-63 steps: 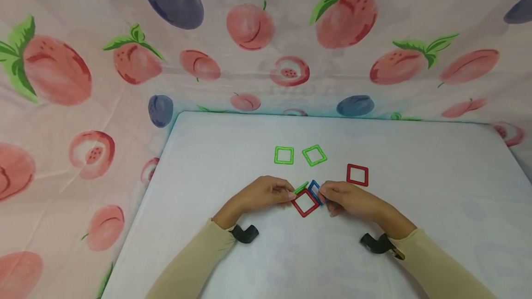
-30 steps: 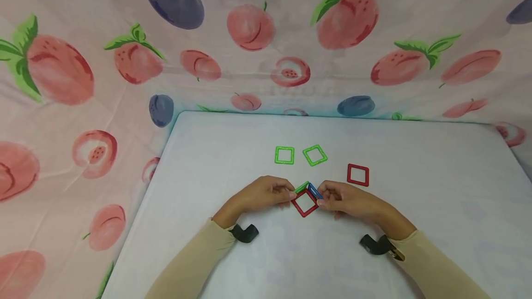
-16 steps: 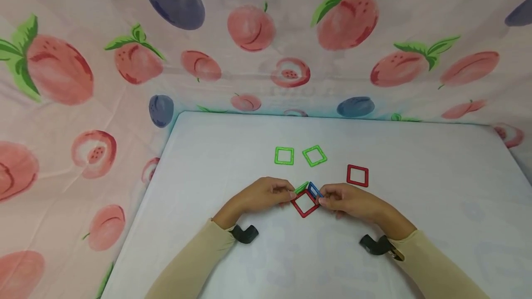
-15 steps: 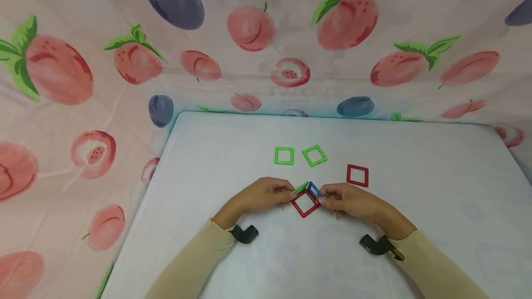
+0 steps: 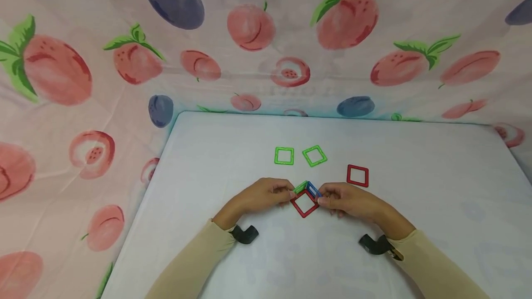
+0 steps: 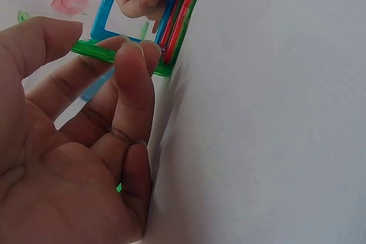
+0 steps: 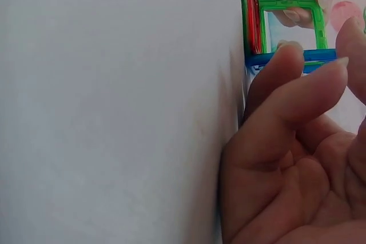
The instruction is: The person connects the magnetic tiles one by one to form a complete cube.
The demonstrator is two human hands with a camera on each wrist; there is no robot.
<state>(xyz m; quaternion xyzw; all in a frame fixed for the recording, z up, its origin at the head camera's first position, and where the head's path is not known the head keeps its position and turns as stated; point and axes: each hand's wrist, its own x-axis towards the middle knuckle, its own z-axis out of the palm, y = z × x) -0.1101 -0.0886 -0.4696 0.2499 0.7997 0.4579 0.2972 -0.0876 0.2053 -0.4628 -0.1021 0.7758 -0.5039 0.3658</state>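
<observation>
In the head view a red square magnetic tile [image 5: 304, 214] lies flat, corner toward the person. Both wrist views show the red tile [image 6: 182, 21] stacked on a green one that rests on the table. A green square tile [image 5: 301, 188] stands along the stack's far left side, its edge pinched by my left hand [image 5: 264, 194]. On the far right side stands a blue square tile [image 5: 312, 189], which my right hand [image 5: 353, 201] pinches with thumb and fingers. The two standing tiles meet at the far corner. Fingertips partly hide both.
Farther back on the white table [image 5: 224, 151] lie two green square tiles, one straight [image 5: 284, 163] and one turned [image 5: 322, 162]. Another red square tile [image 5: 358, 183] lies beyond my right hand. Fruit-print cloth [image 5: 249, 68] walls the back and left.
The blue tile has gone from leaning apart to standing against the green one, at the red tile's edge. My right fingers have shifted their hold on it. The left hand has barely moved.
</observation>
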